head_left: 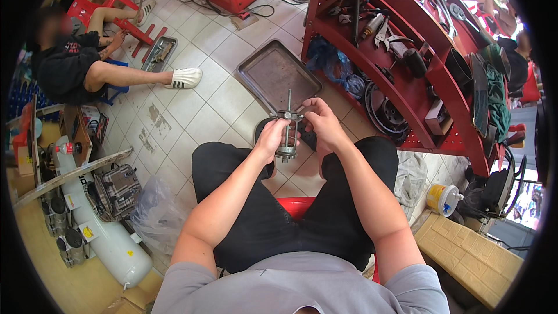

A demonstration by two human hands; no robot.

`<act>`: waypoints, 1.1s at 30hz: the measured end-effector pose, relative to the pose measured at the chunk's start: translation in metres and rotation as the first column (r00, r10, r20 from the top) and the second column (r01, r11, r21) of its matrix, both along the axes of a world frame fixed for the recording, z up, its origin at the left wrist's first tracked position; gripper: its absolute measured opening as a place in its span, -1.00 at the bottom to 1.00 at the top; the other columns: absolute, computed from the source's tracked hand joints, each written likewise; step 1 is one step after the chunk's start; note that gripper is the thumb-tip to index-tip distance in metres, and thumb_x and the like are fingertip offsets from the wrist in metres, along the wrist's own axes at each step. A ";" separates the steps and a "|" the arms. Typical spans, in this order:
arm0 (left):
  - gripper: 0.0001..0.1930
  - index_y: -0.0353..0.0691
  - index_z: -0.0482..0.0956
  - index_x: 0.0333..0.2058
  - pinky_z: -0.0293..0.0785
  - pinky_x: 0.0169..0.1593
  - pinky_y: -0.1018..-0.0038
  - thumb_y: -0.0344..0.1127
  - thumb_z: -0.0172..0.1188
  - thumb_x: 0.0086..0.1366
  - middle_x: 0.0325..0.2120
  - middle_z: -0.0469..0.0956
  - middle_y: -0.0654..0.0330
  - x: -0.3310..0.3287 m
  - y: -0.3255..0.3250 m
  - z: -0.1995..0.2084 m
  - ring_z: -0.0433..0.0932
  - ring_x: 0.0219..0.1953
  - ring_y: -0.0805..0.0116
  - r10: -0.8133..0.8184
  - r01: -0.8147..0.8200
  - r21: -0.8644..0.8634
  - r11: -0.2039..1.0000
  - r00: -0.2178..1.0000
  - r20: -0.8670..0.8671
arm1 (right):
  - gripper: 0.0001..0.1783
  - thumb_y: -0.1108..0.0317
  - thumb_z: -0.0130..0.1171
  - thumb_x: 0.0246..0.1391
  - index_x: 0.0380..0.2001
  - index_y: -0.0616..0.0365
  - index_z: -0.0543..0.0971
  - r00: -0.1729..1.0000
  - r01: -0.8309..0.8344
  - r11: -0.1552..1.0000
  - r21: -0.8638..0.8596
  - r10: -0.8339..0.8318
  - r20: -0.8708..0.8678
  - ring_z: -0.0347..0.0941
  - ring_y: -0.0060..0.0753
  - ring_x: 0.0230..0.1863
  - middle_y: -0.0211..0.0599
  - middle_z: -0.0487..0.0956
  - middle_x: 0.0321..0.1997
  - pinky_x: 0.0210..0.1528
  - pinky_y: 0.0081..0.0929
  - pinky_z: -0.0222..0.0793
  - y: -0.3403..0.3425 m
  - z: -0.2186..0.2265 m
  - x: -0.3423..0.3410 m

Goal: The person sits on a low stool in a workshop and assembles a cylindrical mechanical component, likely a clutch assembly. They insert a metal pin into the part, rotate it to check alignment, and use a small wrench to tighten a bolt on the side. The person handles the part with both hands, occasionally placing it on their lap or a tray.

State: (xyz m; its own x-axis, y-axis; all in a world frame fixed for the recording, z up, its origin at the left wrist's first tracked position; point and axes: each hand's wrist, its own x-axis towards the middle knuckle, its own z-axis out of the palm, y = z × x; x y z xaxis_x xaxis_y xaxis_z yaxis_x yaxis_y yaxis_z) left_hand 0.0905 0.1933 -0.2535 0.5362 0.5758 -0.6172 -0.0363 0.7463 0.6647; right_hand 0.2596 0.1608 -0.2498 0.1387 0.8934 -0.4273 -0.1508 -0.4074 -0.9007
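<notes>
Between my knees I hold a metal gear puller [286,152], upright in view with its long screw rod pointing away from me. My left hand [271,138] is closed around its body, thumb on the near side. My right hand [323,124] pinches at the right end of its crosspiece; the exact part between those fingertips is too small to make out. A round toothed metal piece sits at the puller's near end; whether it is a separate part I cannot tell. Just beyond my hands, a metal tray [279,72] lies on the tiled floor.
A red tool cart [372,75] with pliers, wrenches and a mallet stands at right. At left, another person sits near a small tray [160,52]. A white cylinder tank [110,250] and a plastic bag [160,209] lie near left; a white-yellow bucket [443,199] stands right.
</notes>
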 end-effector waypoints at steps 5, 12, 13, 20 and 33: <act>-0.63 -0.31 0.42 -0.17 0.51 -0.39 0.46 -0.09 -0.04 0.26 -0.46 0.55 0.08 0.000 0.000 -0.002 0.58 -0.49 0.34 0.007 -0.007 0.007 1.000 1.000 -0.006 | -0.72 0.38 0.02 0.08 -0.13 0.22 0.39 0.999 0.030 0.999 -0.028 -0.029 0.018 0.34 -0.59 -0.45 -0.38 0.43 -0.42 -0.42 -0.60 0.28 0.002 0.004 -0.001; -0.64 -0.30 0.42 -0.14 0.53 -0.40 0.40 -0.12 -0.11 0.29 -0.42 0.55 0.05 0.001 -0.001 -0.006 0.58 -0.46 0.29 -0.016 0.018 0.035 0.999 0.999 -0.048 | -0.73 0.35 0.02 0.10 -0.12 0.16 0.40 1.000 0.008 0.997 0.075 -0.007 -0.007 0.31 -0.63 -0.39 -0.44 0.43 -0.38 -0.39 -0.67 0.22 -0.001 -0.009 0.000; -0.63 -0.30 0.41 -0.13 0.53 -0.40 0.40 -0.12 -0.11 0.29 -0.42 0.55 0.05 0.002 -0.001 -0.007 0.58 -0.46 0.29 -0.014 0.016 0.035 0.999 0.998 -0.053 | -0.75 0.31 0.03 0.14 -0.13 0.16 0.40 1.000 0.011 0.992 0.122 -0.012 0.002 0.31 -0.63 -0.39 -0.43 0.43 -0.37 -0.39 -0.67 0.23 -0.001 -0.010 0.000; -0.65 -0.31 0.40 -0.16 0.50 -0.41 0.44 -0.13 -0.04 0.25 -0.46 0.55 0.07 0.000 0.001 -0.006 0.58 -0.50 0.32 0.022 -0.021 0.023 1.000 0.999 -0.026 | -0.68 0.38 0.03 0.02 -0.11 0.17 0.41 1.000 -0.001 0.991 -0.137 0.001 0.002 0.33 -0.64 -0.47 -0.45 0.46 -0.41 -0.45 -0.68 0.20 0.005 -0.002 0.001; -0.66 -0.38 0.45 -0.25 0.52 -0.45 0.43 -0.17 -0.09 0.24 -0.49 0.56 0.05 0.031 0.057 -0.009 0.58 -0.55 0.27 0.099 -0.098 0.088 0.991 0.995 -0.010 | -0.69 0.27 0.07 0.05 -0.17 0.22 0.44 0.999 -0.031 0.998 0.059 0.030 0.027 0.35 -0.59 -0.53 -0.39 0.43 -0.47 -0.47 -0.60 0.27 0.064 -0.007 0.021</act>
